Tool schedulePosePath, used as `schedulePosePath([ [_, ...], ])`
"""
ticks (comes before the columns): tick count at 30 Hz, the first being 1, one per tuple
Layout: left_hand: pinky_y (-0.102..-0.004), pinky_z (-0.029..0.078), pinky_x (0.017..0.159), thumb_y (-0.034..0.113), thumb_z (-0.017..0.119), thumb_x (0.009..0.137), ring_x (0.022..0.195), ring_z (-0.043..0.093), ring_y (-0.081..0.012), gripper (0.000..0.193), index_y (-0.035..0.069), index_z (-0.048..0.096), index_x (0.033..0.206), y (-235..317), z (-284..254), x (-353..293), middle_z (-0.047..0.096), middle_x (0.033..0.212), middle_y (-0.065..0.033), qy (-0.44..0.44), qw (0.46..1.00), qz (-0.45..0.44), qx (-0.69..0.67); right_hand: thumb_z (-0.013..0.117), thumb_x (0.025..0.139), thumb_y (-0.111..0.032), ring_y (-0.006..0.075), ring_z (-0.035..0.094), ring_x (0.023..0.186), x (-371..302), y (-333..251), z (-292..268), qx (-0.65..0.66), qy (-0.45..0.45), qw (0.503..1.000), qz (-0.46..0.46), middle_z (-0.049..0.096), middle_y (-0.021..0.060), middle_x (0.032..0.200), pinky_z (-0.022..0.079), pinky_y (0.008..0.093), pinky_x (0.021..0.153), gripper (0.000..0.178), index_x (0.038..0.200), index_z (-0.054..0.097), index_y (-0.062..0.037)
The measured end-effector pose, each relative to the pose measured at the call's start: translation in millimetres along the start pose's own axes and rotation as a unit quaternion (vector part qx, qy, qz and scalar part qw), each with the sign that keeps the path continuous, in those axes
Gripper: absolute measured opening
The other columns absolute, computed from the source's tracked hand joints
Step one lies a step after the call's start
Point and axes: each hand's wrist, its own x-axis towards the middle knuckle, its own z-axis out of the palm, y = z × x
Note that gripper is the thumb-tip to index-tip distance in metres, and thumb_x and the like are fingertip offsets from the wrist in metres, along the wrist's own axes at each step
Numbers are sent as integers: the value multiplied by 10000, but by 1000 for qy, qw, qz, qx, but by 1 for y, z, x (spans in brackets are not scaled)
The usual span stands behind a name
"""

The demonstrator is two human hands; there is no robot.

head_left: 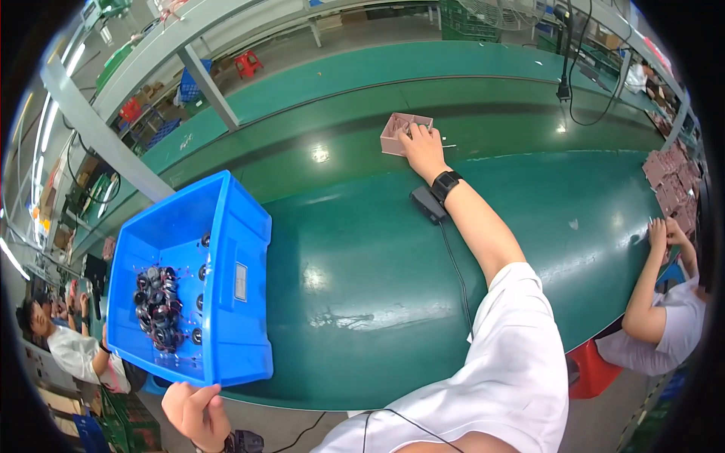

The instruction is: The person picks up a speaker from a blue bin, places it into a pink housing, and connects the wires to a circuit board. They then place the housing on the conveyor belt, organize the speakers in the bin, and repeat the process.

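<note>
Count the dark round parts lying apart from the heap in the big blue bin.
4 loose parts, in a row along the right side of the blue bin: one far, two midway, one near. That wall may hide more.

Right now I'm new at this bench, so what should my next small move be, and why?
Probably close your right hand on a piece in the pink box: its fingers reach inside the rim, though what they touch is hidden. Your left hand is away at the near edge of the blue bin.
</note>
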Motion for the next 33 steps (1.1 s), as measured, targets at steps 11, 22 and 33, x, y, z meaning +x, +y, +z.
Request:
schedulePosePath([
  [11,-280,402,509,177,687,847,519,515,-145,181,77,607,719,6,-15,57,585,627,-6,241,965,92,-57,706,753,-139,274,558,965,-30,-38,-82,164,106,973,-124,586,77,1003,399,421,825,170,896,618,-111],
  [22,-410,539,818,411,678,807,938,674,-309,326,142,705,990,-258,41,147,705,1006,-115,-362,852,-207,316,674,667,-75,275,533,901,-140,-106,-238,415,-68,888,-185,563,102,1028,338,466,824,170,801,572,-98],
  [33,-469,444,999,528,684,777,1180,556,-332,544,185,620,1194,-349,82,80,610,1230,-142,-395,792,-347,309,694,661,-131,238,537,920,-153,-141,-266,491,-151,834,-202,552,59,1047,332,412,781,214,848,642,-222],
])
